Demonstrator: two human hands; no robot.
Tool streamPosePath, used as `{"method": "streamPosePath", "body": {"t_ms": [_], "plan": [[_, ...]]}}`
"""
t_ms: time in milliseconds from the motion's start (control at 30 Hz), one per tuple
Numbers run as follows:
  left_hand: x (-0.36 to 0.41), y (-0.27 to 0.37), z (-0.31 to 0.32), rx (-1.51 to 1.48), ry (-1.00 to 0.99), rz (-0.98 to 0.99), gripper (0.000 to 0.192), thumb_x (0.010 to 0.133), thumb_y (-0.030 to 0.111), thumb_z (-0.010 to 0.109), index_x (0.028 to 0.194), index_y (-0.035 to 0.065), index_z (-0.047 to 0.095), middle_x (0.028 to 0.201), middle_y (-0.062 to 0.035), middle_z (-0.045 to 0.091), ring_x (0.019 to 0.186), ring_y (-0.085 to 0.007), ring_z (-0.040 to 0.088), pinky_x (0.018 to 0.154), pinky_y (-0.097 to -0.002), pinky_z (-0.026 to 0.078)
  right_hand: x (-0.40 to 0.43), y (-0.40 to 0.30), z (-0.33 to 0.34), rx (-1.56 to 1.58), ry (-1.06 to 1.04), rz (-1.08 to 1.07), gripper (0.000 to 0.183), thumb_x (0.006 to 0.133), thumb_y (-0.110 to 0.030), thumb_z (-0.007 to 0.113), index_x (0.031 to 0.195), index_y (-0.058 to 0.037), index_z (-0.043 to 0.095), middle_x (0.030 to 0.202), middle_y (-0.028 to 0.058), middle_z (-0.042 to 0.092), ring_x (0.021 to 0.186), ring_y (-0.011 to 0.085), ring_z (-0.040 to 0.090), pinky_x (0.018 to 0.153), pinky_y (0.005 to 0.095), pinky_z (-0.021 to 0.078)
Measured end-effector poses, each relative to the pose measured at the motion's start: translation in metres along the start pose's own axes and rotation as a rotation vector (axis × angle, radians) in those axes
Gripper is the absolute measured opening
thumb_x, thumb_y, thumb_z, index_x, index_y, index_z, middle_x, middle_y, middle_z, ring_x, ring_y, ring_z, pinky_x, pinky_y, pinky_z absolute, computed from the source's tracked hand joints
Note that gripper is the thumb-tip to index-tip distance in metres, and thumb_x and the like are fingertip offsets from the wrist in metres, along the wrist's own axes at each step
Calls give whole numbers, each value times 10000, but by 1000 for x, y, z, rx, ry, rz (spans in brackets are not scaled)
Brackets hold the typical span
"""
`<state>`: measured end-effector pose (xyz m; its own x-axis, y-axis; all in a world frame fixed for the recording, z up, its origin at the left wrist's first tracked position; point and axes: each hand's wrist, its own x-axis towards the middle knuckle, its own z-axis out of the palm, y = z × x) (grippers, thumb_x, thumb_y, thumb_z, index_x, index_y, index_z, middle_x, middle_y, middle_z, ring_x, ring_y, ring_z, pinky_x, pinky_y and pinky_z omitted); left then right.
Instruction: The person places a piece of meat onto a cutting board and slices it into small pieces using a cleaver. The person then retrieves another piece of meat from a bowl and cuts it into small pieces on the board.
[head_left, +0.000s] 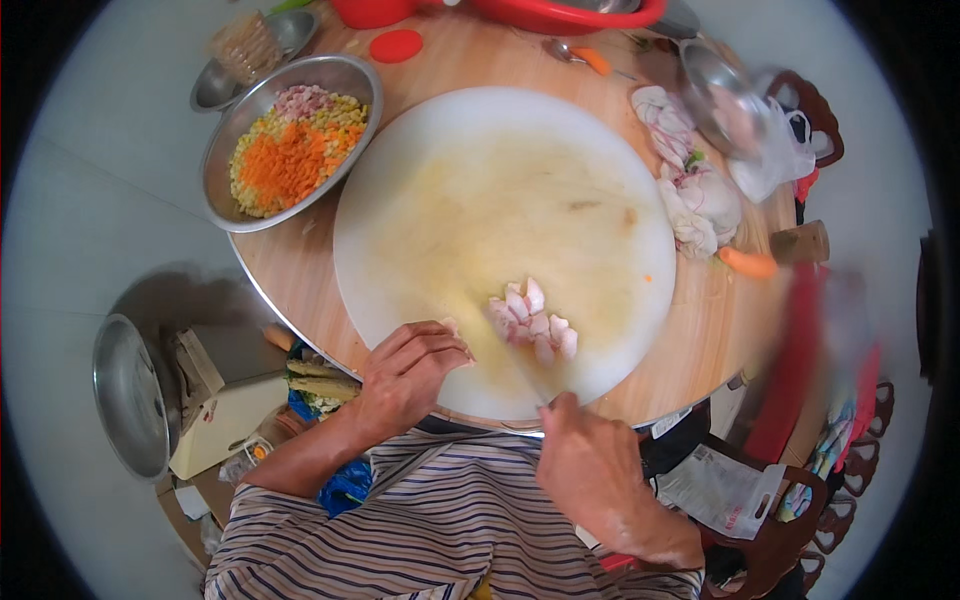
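Note:
My right hand (589, 461) grips the handle of a kitchen knife (525, 367), whose blurred blade points up and left over the near part of a round white cutting board (502, 135). Beside the blade, on its right, lies a small heap of pale pink raw meat pieces (536, 322). Left of the blade, my left hand (412, 367) has curled fingers on a piece of raw meat (457, 337), mostly hidden by them. A steel bowl (217, 191) at the board's upper left holds chopped carrot (289, 169), corn kernels and diced pink meat.
White cloths (701, 202) and a carrot piece (748, 262) lie right of the board. Beyond it are a spoon (559, 51), a red lid (396, 46) and a red basin (555, 16). A steel bowl (716, 97) stands upper right, near a glass (801, 242).

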<state>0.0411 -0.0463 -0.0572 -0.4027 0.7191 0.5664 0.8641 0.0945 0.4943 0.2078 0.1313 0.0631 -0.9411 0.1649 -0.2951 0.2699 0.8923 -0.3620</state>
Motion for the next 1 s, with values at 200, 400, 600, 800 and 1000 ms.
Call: {"method": "streamPosePath", "body": {"t_ms": [200,400,600,800,1000], "plan": [[-6,-2,6,-120,117,-46,190,814,-27,808,984,33,747,1041,-130,763,1025,-321,745,866,-399,637,4,0,-1,241,79,110,172,1039,-91,642,958,54,593,707,265,665,646,496,685,592,543,554],[-7,-6,1,-95,77,-37,305,735,-77,772,1017,41,761,1078,-105,771,1067,-306,735,897,-395,621,7,-3,7,220,106,-12,218,1041,-131,666,919,26,576,591,197,630,529,405,677,521,497,542],[-12,-7,3,-64,85,-23,312,755,-93,805,1028,47,751,1043,-102,775,1024,-313,735,872,-397,620,8,-7,11,238,79,-21,238,1045,-127,657,895,33,565,607,211,637,529,409,672,519,488,536],[-9,-6,3,-82,76,0,359,728,-123,807,1033,57,750,1034,-81,772,980,-295,744,847,-379,626,9,-8,9,223,65,-28,245,1051,-134,649,893,32,564,635,224,655,551,411,688,514,486,536],[-12,-9,4,-91,38,5,396,694,-89,759,1075,16,750,1100,-112,752,1054,-317,727,915,-405,612,12,-8,9,196,32,-37,242,1048,-135,644,885,27,569,631,216,662,543,386,696,513,469,546]]}}
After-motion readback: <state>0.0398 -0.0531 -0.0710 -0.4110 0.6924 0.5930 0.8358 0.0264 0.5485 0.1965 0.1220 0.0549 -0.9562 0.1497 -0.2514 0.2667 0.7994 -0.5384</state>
